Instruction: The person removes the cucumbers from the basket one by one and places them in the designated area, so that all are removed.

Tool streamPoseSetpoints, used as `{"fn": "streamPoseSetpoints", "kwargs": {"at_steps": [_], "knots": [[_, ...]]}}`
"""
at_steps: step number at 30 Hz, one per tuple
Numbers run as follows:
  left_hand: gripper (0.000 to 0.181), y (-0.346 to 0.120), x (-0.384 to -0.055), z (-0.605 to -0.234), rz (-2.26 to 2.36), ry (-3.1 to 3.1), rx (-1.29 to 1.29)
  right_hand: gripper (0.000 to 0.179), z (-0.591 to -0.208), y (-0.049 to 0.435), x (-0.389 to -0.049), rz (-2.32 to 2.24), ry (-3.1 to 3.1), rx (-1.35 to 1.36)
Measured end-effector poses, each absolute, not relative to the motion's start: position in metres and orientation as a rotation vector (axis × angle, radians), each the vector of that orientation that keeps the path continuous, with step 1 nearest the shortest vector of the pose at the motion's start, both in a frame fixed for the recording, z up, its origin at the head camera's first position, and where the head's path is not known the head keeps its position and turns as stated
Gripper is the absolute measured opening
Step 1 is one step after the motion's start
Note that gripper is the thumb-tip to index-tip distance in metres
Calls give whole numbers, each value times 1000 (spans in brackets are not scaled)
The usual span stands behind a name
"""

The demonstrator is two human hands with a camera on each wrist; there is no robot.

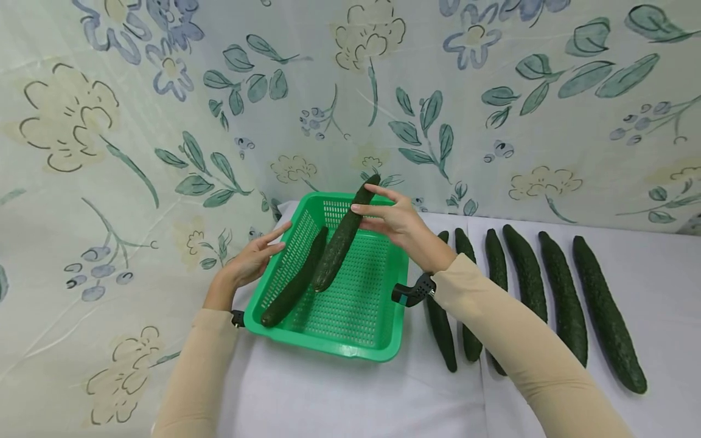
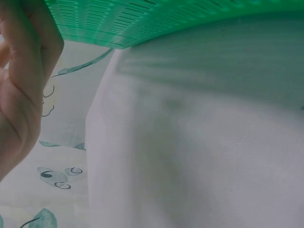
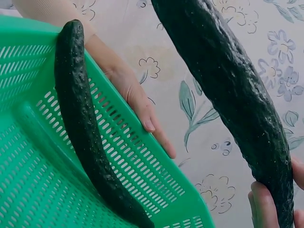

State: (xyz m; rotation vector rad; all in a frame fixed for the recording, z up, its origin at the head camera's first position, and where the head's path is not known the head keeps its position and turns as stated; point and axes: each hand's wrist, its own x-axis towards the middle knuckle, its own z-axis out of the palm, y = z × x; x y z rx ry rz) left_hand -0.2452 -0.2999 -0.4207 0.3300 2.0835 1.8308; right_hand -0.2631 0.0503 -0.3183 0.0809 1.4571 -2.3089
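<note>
My right hand [image 1: 397,219] pinches a dark green cucumber [image 1: 339,246] near its upper end, thumb and fingers on either side. The cucumber hangs slanted over a green plastic basket [image 1: 328,348] with slotted walls. Inside, another cucumber [image 1: 298,283] lies along the left wall; it also shows in the right wrist view [image 3: 88,137]. My left hand [image 1: 252,258] rests against the outside of the left wall, fingers extended along the rim. In the left wrist view this hand [image 2: 21,90] is beside the basket's underside [image 2: 95,23].
Several cucumbers [image 1: 608,310] lie in a row on the white tablecloth [image 1: 438,401] to the right, some partly behind my right forearm. A floral curtain [image 1: 328,91] stands behind and to the left of the table.
</note>
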Motion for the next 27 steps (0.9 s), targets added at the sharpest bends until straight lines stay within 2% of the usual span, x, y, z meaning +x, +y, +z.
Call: {"fn": "streamPoseSetpoints", "kwargs": {"at_steps": [20, 27], "knots": [[56, -298, -245, -423, 1901, 1958, 330, 69, -325, 110, -256, -2245, 1638, 16], [56, -298, -245, -423, 1916, 1932, 339, 75, -323, 135, -254, -2277, 1630, 10]]}}
